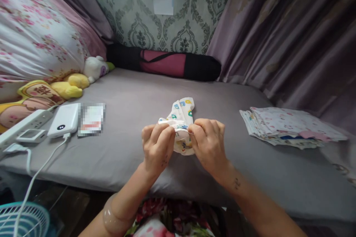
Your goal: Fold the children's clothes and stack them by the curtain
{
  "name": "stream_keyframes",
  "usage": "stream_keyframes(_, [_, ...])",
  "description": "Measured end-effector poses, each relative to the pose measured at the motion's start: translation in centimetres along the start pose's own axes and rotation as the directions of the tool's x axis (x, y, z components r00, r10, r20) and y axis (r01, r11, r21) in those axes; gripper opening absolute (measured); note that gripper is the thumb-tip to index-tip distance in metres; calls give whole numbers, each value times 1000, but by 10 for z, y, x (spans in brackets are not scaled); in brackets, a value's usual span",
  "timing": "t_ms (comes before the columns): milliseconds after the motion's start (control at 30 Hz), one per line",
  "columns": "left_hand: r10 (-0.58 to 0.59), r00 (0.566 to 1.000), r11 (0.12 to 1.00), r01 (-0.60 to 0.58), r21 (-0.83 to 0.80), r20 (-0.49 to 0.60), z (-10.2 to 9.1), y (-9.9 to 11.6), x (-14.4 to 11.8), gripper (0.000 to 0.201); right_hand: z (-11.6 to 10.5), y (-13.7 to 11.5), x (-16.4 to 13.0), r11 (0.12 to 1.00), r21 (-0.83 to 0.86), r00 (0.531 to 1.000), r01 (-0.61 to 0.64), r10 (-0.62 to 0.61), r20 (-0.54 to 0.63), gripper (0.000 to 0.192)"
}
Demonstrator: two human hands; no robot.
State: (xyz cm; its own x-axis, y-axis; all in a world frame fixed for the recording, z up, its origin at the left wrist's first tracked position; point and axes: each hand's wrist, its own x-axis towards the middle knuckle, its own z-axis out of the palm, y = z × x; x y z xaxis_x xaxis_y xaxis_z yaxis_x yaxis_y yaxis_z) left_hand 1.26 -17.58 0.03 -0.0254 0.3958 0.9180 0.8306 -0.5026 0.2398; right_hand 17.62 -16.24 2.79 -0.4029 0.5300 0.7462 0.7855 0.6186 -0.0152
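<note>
A small white cloth piece with colourful prints (182,110) is stretched between my two hands, low over the grey sheet at the middle. It looks like a small garment, but folds and fingers hide its exact kind. My left hand (158,144) pinches its left edge, fingers curled with the knuckles up. Opposite it, my right hand (209,142) is closed on the right edge, thumb and forefinger pressed together. Part of the cloth hangs below the fingers, and another part extends up and away from me. A translucent bangle (115,213) circles my left forearm.
To the right lies a stack of folded printed cloths (292,126). A white power bank (64,119), its cable, a power strip (30,124) and a blurred packet (91,119) lie left, near plush toys (71,85). A black and maroon bag (164,62) lies along the wall.
</note>
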Motion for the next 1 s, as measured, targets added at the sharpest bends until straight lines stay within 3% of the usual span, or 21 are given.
stream_keyframes(267, [135, 989, 991, -134, -21, 68, -4, -12, -4, 22, 0, 11, -6, 991, 83, 993, 106, -102, -54, 16])
stream_keyframes(600, [183, 973, 978, -195, 78, 138, -5, -20, 1, 24, -1, 19, -2, 983, -33, 981, 183, -185, -65, 18])
stream_keyframes(867, [184, 935, 978, -204, 38, 304, -6, -32, 21, 18, -5, 30, 14, 970, -179, 977, 165, -136, 164, 17])
stream_keyframes(1000, [120, 899, 993, -114, -40, 420, -2, -44, 31, 18, -4, 38, 24, 986, -121, 952, 112, -71, 298, 21])
